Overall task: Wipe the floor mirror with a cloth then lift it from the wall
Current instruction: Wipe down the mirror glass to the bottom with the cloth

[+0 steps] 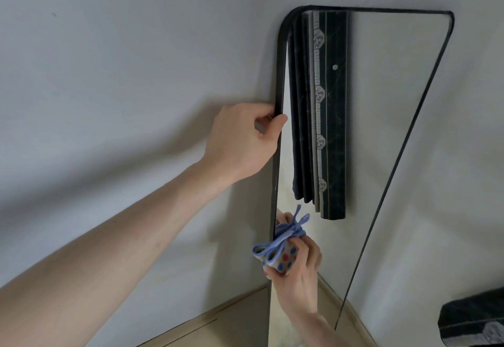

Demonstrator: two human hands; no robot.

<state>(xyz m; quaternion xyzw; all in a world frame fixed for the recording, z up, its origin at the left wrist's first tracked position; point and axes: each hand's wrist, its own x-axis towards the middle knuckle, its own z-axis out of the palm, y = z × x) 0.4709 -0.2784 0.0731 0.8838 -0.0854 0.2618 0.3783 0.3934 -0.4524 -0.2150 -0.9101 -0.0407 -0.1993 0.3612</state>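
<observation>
A tall floor mirror (381,128) with a thin black frame leans against the pale wall; its glass reflects a dark pleated curtain. My left hand (242,139) grips the mirror's left frame edge about halfway up, thumb on the front and fingers curled behind. Lower down, my right hand (298,270) holds a bunched cloth (281,254), pale with red and blue dots and a blue trim, pressed against the glass near the left edge. The cloth's reflection shows just above it.
The plain wall (122,74) fills the left side. A beige floor strip (218,325) runs along the bottom. A dark patterned fabric object (471,319) sits at the lower right corner.
</observation>
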